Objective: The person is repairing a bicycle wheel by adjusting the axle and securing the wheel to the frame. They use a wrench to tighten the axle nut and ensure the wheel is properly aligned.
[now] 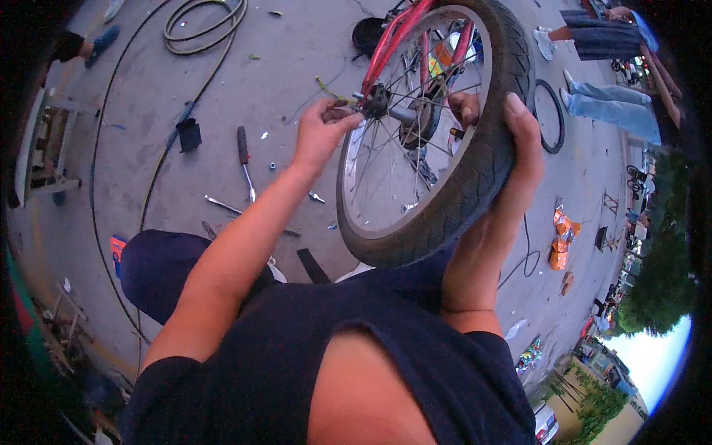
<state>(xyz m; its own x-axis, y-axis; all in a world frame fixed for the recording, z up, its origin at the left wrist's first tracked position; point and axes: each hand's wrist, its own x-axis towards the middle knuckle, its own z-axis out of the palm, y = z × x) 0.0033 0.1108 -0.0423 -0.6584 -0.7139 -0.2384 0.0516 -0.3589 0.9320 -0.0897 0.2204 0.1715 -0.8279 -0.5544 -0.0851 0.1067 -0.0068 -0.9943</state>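
Note:
A bicycle wheel (400, 248) with a black tyre and silver rim is tilted in front of me. My right hand (523, 133) is closed around its tyre, thumb on the outer tread and fingertips showing inside the rim. At the wheel's left side, next to the hub (380, 102), my left hand (323, 133) is closed in a pinch. Whatever sits between those fingertips is too small to make out. A red bicycle frame (377, 63) meets the hub area, and its farther parts are partly hidden behind the spokes.
On the ground left of the wheel lie a screwdriver (243, 144), a metal wrench (222, 205) and a black box-like piece (189, 135). A hose (202, 93) runs along the left. To the right are a loose tyre (550, 141), orange bags (561, 241) and standing people (612, 104).

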